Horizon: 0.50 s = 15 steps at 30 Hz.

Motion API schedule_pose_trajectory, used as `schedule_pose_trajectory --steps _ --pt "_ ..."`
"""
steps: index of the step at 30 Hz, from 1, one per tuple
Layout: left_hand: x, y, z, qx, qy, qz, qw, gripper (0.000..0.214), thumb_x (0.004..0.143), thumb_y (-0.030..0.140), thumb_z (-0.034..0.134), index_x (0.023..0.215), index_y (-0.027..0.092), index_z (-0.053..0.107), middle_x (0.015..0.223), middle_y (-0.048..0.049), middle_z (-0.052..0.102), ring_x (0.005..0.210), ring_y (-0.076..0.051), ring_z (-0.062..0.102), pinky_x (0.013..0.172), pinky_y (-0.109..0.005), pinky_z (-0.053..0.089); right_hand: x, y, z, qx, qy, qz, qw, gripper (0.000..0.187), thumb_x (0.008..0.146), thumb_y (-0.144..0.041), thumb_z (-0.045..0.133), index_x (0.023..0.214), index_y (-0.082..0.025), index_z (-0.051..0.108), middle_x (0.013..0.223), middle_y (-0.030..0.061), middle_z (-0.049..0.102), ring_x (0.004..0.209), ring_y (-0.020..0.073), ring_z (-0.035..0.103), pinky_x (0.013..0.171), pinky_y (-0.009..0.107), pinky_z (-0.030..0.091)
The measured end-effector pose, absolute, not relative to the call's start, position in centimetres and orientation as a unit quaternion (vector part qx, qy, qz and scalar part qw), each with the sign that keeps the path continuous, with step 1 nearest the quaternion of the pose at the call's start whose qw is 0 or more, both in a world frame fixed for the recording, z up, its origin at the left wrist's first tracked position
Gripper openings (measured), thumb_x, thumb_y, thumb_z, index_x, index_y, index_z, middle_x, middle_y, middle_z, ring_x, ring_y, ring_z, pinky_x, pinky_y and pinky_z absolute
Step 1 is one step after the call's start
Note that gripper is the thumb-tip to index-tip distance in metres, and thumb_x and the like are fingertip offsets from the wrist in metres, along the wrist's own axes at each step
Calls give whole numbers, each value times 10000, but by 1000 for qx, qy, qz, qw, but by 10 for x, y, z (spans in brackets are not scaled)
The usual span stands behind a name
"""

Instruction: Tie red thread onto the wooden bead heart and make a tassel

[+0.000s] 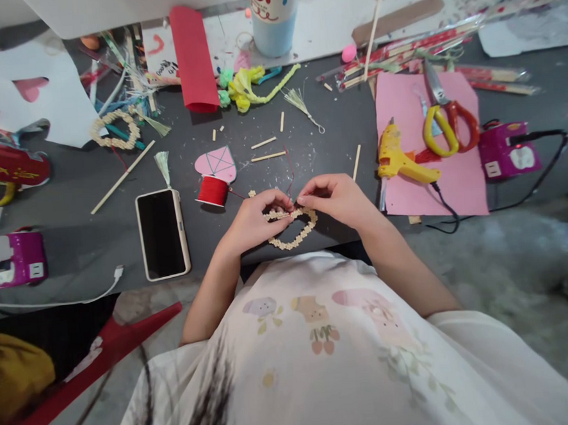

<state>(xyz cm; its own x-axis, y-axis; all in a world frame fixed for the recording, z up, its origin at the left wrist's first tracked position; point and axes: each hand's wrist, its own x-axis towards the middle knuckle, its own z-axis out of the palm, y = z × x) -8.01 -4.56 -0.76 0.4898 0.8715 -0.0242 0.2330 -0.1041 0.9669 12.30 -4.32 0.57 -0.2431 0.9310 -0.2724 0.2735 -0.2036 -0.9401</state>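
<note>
The cream loop (292,245) is held at the counter's (114,232) near edge, long axis crosswise, curved side toward the wearer. It is pinched by the left hand's (252,222) fingers; the right hand's (339,197) are narrowed, grip undetermined. Red spool (213,191) is noted nearby.

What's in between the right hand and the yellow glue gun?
In the head view, a thin pale stick lies on the dark table between the right hand and the glue gun; then comes the edge of the pink sheet.
</note>
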Motion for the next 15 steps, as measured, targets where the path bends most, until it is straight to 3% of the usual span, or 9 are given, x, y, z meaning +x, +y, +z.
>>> schedule_pose_trajectory --steps 15 --pt "-82 -44 -12 680 408 300 529 241 731 312 755 870 171 618 832 -11 661 720 -111 611 695 -235 515 125 -43 5 -537 -575 537 303 203 747 -349 701 777 -149 704 685 10 653 622 104 541 597 237 421"
